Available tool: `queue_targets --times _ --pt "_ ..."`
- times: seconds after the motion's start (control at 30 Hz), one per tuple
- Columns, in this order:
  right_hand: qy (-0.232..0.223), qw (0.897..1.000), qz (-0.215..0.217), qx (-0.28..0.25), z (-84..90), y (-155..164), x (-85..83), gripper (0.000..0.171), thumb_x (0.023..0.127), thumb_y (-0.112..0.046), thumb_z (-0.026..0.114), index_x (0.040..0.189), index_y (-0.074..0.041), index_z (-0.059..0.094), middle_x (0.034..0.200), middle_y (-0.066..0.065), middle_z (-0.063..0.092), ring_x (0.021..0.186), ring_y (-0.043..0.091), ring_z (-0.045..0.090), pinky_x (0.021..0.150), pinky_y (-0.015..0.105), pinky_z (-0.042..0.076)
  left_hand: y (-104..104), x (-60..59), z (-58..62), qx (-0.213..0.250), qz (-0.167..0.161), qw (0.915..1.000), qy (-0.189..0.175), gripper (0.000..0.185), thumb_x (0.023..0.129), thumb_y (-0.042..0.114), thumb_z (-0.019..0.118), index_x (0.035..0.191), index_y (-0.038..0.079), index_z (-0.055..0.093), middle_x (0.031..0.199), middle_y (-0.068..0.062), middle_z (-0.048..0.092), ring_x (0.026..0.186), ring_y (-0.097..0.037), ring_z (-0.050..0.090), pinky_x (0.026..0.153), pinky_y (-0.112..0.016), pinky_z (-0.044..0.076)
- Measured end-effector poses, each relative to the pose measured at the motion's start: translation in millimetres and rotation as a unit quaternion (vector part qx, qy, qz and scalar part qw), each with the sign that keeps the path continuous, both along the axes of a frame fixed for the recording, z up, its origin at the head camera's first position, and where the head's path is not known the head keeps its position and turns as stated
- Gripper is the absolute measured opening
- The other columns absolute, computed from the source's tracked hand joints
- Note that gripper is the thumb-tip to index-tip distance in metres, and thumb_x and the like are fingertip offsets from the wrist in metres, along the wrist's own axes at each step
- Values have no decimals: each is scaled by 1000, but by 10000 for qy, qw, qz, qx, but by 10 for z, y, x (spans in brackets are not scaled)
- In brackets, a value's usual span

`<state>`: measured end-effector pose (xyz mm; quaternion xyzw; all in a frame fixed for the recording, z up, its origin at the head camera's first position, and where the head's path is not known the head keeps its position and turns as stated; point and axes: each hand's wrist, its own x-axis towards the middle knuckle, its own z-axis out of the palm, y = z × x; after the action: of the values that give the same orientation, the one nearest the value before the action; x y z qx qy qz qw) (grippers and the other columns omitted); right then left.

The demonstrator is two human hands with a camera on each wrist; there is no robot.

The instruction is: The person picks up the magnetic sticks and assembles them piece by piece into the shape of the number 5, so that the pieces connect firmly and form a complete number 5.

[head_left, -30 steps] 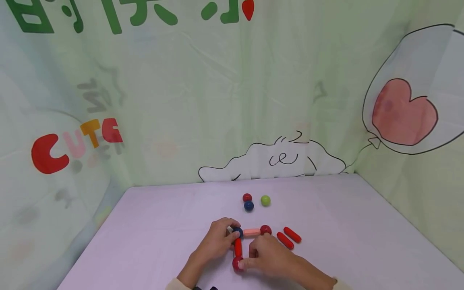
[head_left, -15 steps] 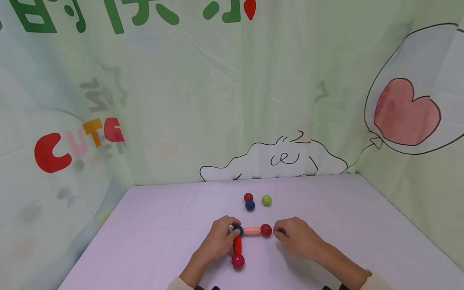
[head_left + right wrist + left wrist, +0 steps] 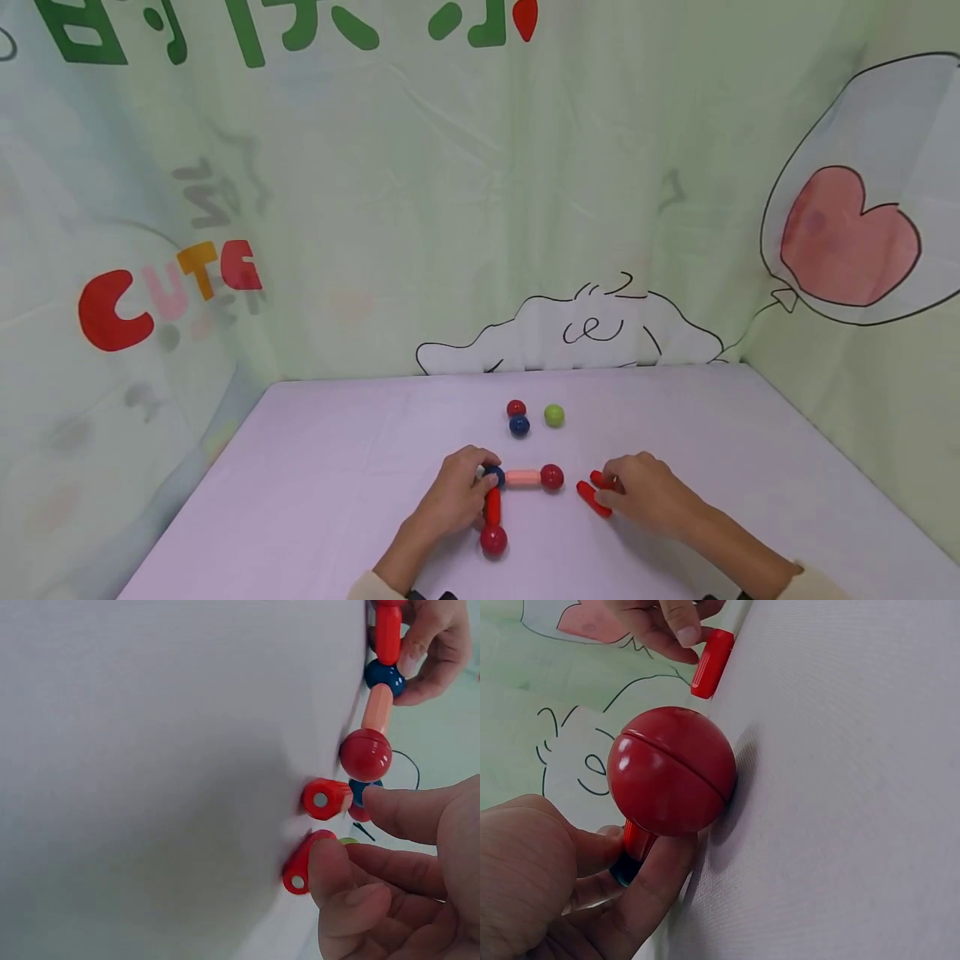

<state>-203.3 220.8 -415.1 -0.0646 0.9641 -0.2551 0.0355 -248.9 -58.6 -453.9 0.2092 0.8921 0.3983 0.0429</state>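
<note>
Left hand: the left hand (image 3: 455, 498) rests on the lilac table (image 3: 322, 492), fingers curled narrowly about the corner of the toy frame, pinching at the dark blue ball (image 3: 492, 477) and the top of the red upright stick (image 3: 492, 506).
Toy frame: an L of sticks and balls. Taking the dark blue ball as the landmark, a pink stick (image 3: 522, 477) runs rightward from it to a red ball (image 3: 552, 477); the red upright stick runs from it toward the person and ends in a large red ball (image 3: 493, 541).
Left wrist view: the large red ball (image 3: 672, 771) fills the middle, lying on the cloth, with the red stick and a glimpse of the blue ball behind it between the fingers (image 3: 656, 870).
Right hand: the right hand (image 3: 647, 493) lies well right of the dark blue ball, beyond the red ball, fingers curved and close together over two loose red sticks.
Loose red sticks: the nearer red stick (image 3: 594, 499) lies slantwise, touched by the fingertips (image 3: 334, 866); the farther red stick (image 3: 600, 478) is half hidden under the hand. Whether either is actually gripped, I cannot tell.
Spare balls: behind the dark blue ball, toward the curtain, sit a small red ball (image 3: 515, 408), a second blue ball (image 3: 519, 426) touching it, and a green ball (image 3: 554, 415) just to their right.
Backdrop: a pale green printed curtain (image 3: 420, 208) hangs behind the table.
</note>
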Motion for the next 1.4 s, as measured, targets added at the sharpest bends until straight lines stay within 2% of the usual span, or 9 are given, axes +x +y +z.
queue_targets --times 0.13,0.2,0.37,0.47,0.7,0.87,1.03,1.27,1.4 --pt "-117 9998 0 156 -48 -34 -4 16 81 -15 84 81 -10 69 68 -1 56 68 17 50 58 25 45 2 1 -8 21 -13 10000 -8 27 98 8 66 125 6 67 118 -4 62 100 -15 55 78 -24 55" --pt "-149 9996 20 258 -70 -53 -7 18 81 -15 84 78 -12 67 69 0 55 69 17 50 60 25 46 2 6 -9 82 -17 9999 -76 27 98 8 66 125 6 67 119 -5 61 99 -16 55 74 -23 56" --pt "-204 9989 44 430 -86 -97 -13 13 81 -12 83 83 -8 71 72 0 56 71 16 51 65 28 52 2 18 3 204 -10 9995 -230 28 97 7 66 125 6 66 119 -5 60 98 -17 56 68 -23 56" --pt "-223 9988 58 421 -77 -112 -8 12 81 -9 81 86 -6 71 73 0 57 72 17 52 67 29 54 5 23 9 201 18 9995 -257 28 97 7 67 125 6 66 118 -5 60 99 -17 55 71 -24 57" --pt "-71 9994 84 340 -71 -123 24 12 82 -4 76 77 -9 66 68 0 54 68 16 50 59 26 45 9 25 14 195 43 9993 -304 27 97 8 67 124 8 66 118 -3 60 98 -16 55 75 -26 58" --pt "-106 9994 217 266 -38 -155 13 11 81 -7 81 83 -10 71 69 -2 57 69 16 50 60 25 48 7 25 16 422 48 9977 -535 27 97 7 66 125 7 65 117 -5 59 89 -16 58 63 -26 57" --pt "-230 9985 495 -19 -30 -187 6 19 77 -11 87 89 -12 73 73 -4 60 72 15 52 64 24 52 4 19 5 606 37 9953 -759 27 98 6 65 125 6 63 116 -7 58 78 -16 60 58 -28 57" --pt "-88 9899 1333 -475 -37 -262 37 21 78 -11 86 96 -10 74 74 -6 59 71 15 53 61 21 49 8 10 -21 664 6 9949 -762 27 98 6 65 125 5 63 116 -8 57 71 -17 61 55 -27 56" --pt "-170 9881 1432 -537 -8 -335 57 19 80 -10 85 95 -11 73 74 -5 58 71 15 53 60 22 49 12 19 -25 694 2 9945 -781 28 98 6 65 125 6 62 116 -7 57 70 -17 61 54 -27 56"
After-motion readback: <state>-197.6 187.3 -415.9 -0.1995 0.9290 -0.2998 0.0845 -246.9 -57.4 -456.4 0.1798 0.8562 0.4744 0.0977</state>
